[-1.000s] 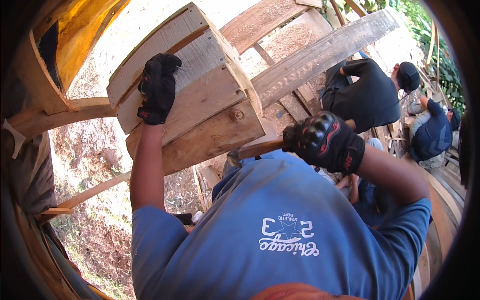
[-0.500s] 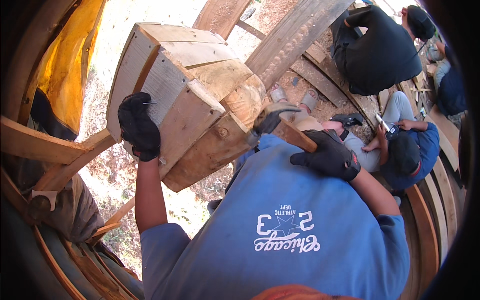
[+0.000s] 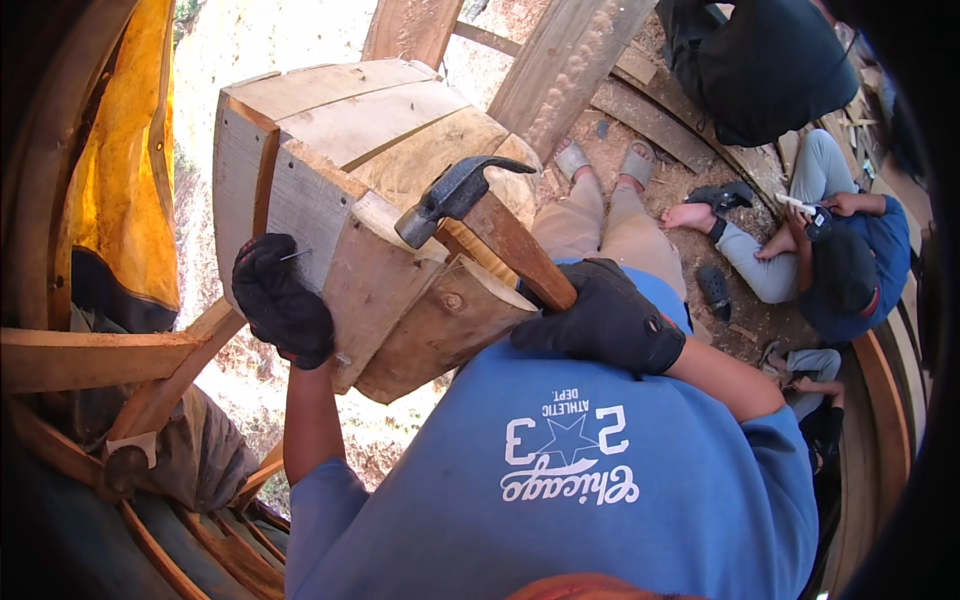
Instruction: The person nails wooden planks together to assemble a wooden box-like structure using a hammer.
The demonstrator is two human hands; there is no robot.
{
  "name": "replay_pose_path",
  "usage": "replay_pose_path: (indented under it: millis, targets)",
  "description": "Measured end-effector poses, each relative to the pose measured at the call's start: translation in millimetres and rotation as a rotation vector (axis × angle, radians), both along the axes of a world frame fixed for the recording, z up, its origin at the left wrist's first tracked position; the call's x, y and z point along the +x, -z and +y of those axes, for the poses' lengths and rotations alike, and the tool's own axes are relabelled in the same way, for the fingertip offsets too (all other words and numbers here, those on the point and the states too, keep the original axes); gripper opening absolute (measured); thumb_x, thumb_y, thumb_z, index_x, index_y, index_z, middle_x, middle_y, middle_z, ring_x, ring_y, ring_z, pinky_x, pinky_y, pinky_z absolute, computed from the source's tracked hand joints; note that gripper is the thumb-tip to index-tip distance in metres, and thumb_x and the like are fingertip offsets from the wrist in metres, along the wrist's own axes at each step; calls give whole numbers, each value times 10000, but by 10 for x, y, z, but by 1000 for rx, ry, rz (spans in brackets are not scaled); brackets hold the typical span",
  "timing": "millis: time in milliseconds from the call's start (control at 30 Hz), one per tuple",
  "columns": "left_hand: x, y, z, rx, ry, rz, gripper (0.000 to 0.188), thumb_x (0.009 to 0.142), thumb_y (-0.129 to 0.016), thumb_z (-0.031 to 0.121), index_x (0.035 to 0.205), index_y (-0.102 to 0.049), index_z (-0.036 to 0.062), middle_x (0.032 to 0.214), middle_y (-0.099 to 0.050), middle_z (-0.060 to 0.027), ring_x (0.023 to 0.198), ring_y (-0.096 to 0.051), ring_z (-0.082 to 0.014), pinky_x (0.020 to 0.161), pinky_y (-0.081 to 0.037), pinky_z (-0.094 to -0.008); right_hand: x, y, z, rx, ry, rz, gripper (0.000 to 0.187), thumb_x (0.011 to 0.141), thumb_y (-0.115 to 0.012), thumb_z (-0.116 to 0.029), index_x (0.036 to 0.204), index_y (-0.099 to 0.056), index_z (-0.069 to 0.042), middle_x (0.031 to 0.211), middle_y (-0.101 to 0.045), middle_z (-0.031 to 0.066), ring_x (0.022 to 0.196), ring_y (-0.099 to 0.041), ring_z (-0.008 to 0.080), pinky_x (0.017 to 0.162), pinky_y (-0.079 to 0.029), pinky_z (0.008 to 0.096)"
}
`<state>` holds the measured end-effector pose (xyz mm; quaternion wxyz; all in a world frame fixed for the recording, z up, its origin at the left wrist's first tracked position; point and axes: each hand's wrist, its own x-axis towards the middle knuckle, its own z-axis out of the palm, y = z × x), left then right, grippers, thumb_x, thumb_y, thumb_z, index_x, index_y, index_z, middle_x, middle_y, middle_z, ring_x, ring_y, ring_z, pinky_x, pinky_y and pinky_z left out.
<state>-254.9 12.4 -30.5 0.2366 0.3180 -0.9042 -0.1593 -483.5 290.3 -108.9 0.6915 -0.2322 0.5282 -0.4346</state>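
Observation:
A box-like wooden piece [image 3: 345,118], built of overlapping boards, stands in front of me at the left. My left hand [image 3: 284,308], in a black glove, is closed at its grey end board [image 3: 308,215]. A thin nail [image 3: 294,256] juts from between the thumb and fingers. Its tip's contact with the wood is hard to make out. My right hand [image 3: 610,322], also gloved in black, is wrapped round the wooden handle of a claw hammer [image 3: 518,247]. The dark hammer head is over the near right side of the box, to the right of the nail.
Long planks [image 3: 570,75] slope away behind the box. A seated co-worker [image 3: 845,265] in blue holds a white object at the right; another person in black [image 3: 770,75] bends at the upper right. A yellow sheet [image 3: 125,170] hangs at the left beside curved timbers [image 3: 95,357].
My right hand has moved left with the hammer, whose head now lies over the box. My left hand stays at the nail on the grey board. The view has shifted somewhat.

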Motion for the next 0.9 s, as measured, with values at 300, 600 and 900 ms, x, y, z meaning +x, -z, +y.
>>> replay_pose_path:
  millis: [300,600,900]
  targets:
    - [-118,-138,37,-67,-72,-160,256,1134,-487,145,1046,-678,-2,1048,-715,-144,983,-679,-286,931,-549,-421,-6,-299,-97,227,-52,-38,432,870,-865,-403,1088,-789,-37,930,-787,174,889,-770,322,856,-567,428]
    - [34,-47,-3,31,6,-70,201,1108,-457,58,1145,-632,-36,1115,-693,-175,1043,-663,-282,948,-550,-431,131,-123,-107,304,74,72,433,811,-939,-310,1070,-791,4,903,-795,148,833,-762,232,812,-582,384]
    - [25,-91,-36,15,15,-133,185,1099,-450,28,1142,-619,-36,1156,-683,-178,1099,-662,-274,1001,-552,-421,149,-167,-95,174,79,206,378,827,-902,-371,907,-771,-26,770,-730,124,689,-679,226,695,-533,403]
